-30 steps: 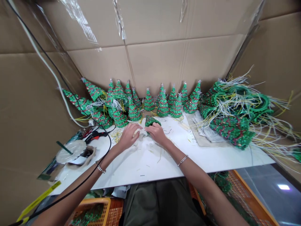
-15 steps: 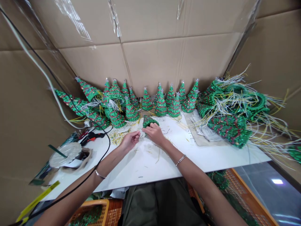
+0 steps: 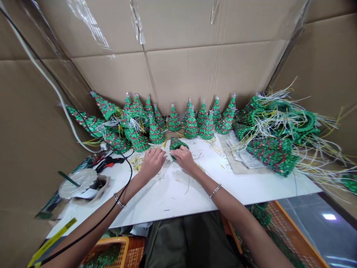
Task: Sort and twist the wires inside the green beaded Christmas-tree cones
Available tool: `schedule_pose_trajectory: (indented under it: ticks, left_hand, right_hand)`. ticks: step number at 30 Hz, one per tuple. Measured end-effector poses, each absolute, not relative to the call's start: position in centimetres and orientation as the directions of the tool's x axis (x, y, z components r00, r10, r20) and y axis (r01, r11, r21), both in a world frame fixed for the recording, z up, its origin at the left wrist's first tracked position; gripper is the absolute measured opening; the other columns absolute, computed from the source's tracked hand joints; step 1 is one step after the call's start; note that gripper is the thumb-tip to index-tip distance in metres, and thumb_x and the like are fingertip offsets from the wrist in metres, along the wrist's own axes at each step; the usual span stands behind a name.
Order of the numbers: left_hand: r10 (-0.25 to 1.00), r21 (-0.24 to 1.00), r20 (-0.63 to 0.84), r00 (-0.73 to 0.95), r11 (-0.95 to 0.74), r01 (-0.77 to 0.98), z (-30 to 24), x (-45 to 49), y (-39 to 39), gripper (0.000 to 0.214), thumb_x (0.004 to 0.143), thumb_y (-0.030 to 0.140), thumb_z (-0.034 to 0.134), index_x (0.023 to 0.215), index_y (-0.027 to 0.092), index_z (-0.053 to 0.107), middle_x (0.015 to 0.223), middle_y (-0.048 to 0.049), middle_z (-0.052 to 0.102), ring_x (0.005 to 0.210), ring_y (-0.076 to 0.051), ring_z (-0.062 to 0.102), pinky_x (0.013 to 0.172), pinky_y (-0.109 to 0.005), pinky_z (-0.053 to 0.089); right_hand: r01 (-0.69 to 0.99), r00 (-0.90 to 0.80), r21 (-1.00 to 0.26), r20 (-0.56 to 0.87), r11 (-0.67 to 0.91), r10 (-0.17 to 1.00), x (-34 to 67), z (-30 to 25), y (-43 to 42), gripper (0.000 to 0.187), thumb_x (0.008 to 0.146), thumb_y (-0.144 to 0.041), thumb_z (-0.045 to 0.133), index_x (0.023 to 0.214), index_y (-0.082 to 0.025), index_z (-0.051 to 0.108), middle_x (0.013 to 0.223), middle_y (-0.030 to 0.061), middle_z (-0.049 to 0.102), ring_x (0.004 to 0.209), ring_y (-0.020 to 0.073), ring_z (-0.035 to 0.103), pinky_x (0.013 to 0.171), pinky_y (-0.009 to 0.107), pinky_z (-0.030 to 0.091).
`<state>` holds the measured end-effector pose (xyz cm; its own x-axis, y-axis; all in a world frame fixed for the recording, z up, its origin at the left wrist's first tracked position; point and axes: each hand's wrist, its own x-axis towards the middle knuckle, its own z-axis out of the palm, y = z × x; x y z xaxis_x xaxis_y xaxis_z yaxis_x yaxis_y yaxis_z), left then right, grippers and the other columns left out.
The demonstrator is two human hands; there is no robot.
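My right hand (image 3: 182,158) is closed on a small green beaded tree (image 3: 176,143) that lies tipped on the white table (image 3: 195,190). My left hand (image 3: 153,162) sits just left of it, fingers curled onto thin white wires at the tree's base; what it pinches is too small to name. Both wrists wear thin bracelets. Right behind the hands stands a row of finished green trees (image 3: 191,123) with red bead bands.
A heap of unformed green beaded pieces with long wires (image 3: 276,130) fills the right of the table. A red-handled tool (image 3: 110,162) and a round dish (image 3: 79,180) lie at left. Cardboard walls enclose the table. Orange baskets (image 3: 111,251) sit below.
My left hand drew back from the tree with the wires, then returned beside my right hand. The right hand stayed on the tree.
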<state>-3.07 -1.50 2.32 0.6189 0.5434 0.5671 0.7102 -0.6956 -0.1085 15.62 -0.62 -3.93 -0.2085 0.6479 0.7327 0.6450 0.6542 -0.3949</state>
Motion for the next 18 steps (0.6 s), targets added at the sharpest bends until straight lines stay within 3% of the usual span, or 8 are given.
schedule_pose_trajectory:
  ticks: [3, 6, 8, 9, 11, 13, 16, 18]
  left_hand:
    - [0.595, 0.004, 0.561, 0.575, -0.697, 0.717, 2.4, -2.6, -1.6, 0.025, 0.093, 0.03, 0.045, 0.078, 0.018, 0.061, 0.082, -0.0093, 0.064, 0.081, -0.022, 0.051, 0.072, -0.036, 0.032]
    - [0.794, 0.487, 0.471, 0.386, -0.598, 0.636, 2.4, -1.6, -2.2, 0.03, 0.09, 0.035, 0.046, 0.07, 0.018, 0.06, 0.069, -0.0049, 0.057, 0.072, -0.019, 0.048, 0.068, -0.032, 0.033]
    - [0.934, 0.845, 0.259, 0.245, -0.342, 0.411, 2.2, -0.8, -2.4, 0.032, 0.086, 0.04, 0.049, 0.066, 0.017, 0.059, 0.056, -0.0006, 0.047, 0.059, -0.015, 0.042, 0.059, -0.028, 0.031]
    - [0.969, 0.947, 0.123, 0.216, -0.179, 0.267, 2.1, -0.5, -2.4, 0.032, 0.082, 0.042, 0.052, 0.064, 0.017, 0.058, 0.052, 0.0018, 0.04, 0.053, -0.013, 0.037, 0.054, -0.027, 0.028]
    - [0.966, 0.996, -0.09, 0.241, 0.08, 0.049, 2.1, -0.2, -2.2, 0.031, 0.073, 0.044, 0.06, 0.061, 0.016, 0.056, 0.048, 0.0054, 0.03, 0.047, -0.01, 0.028, 0.05, -0.025, 0.023]
    - [0.943, 0.988, -0.149, 0.298, 0.151, 0.017, 2.5, -0.3, -1.9, 0.032, 0.069, 0.046, 0.064, 0.063, 0.016, 0.058, 0.049, 0.0054, 0.032, 0.047, -0.009, 0.028, 0.05, -0.024, 0.022]
    - [0.917, 0.962, -0.002, 0.399, -0.107, 0.25, 3.4, -1.1, -1.6, 0.035, 0.079, 0.049, 0.055, 0.07, 0.016, 0.062, 0.06, -0.0013, 0.051, 0.061, -0.015, 0.044, 0.061, -0.027, 0.033]
    - [0.879, 0.793, 0.168, 0.447, -0.39, 0.468, 4.0, -1.8, -1.7, 0.033, 0.086, 0.047, 0.049, 0.08, 0.018, 0.065, 0.079, -0.005, 0.062, 0.082, -0.02, 0.051, 0.076, -0.032, 0.036]
  right_hand:
    - [0.632, -0.213, -0.402, 0.732, 0.663, 0.647, 15.7, -3.9, -0.7, 0.031, 0.097, -0.025, 0.042, 0.096, -0.019, 0.073, 0.089, 0.0053, 0.073, 0.074, 0.0196, 0.044, 0.072, 0.033, 0.036]
    - [0.639, -0.217, -0.388, 0.737, 0.664, 0.64, 15.7, -3.8, -0.7, 0.032, 0.098, -0.026, 0.042, 0.097, -0.019, 0.073, 0.084, 0.0056, 0.072, 0.073, 0.0196, 0.043, 0.071, 0.033, 0.034]
    - [0.658, -0.22, -0.366, 0.743, 0.659, 0.632, 15.7, -3.7, -0.8, 0.032, 0.098, -0.027, 0.042, 0.098, -0.02, 0.073, 0.077, 0.0057, 0.07, 0.073, 0.0197, 0.043, 0.07, 0.033, 0.033]
    - [0.668, -0.224, -0.352, 0.745, 0.655, 0.628, 15.7, -3.7, -0.8, 0.032, 0.098, -0.028, 0.042, 0.098, -0.019, 0.073, 0.075, 0.0058, 0.069, 0.073, 0.0197, 0.042, 0.07, 0.034, 0.033]
    - [0.684, -0.228, -0.336, 0.745, 0.647, 0.628, 15.7, -3.7, -0.8, 0.032, 0.098, -0.028, 0.042, 0.098, -0.019, 0.073, 0.074, 0.0063, 0.069, 0.073, 0.0198, 0.043, 0.069, 0.034, 0.032]
    - [0.684, -0.222, -0.347, 0.739, 0.642, 0.636, 15.8, -3.7, -0.8, 0.033, 0.098, -0.029, 0.042, 0.098, -0.019, 0.073, 0.077, 0.0067, 0.07, 0.073, 0.0197, 0.043, 0.07, 0.034, 0.033]
    - [0.656, -0.189, -0.399, 0.735, 0.641, 0.651, 15.8, -3.8, -0.7, 0.033, 0.098, -0.029, 0.042, 0.098, -0.019, 0.073, 0.081, 0.0063, 0.072, 0.073, 0.0196, 0.044, 0.071, 0.034, 0.034]
    - [0.63, -0.174, -0.435, 0.728, 0.643, 0.663, 15.8, -3.8, -0.6, 0.033, 0.097, -0.03, 0.043, 0.099, -0.019, 0.073, 0.085, 0.0061, 0.074, 0.074, 0.0198, 0.045, 0.071, 0.034, 0.036]
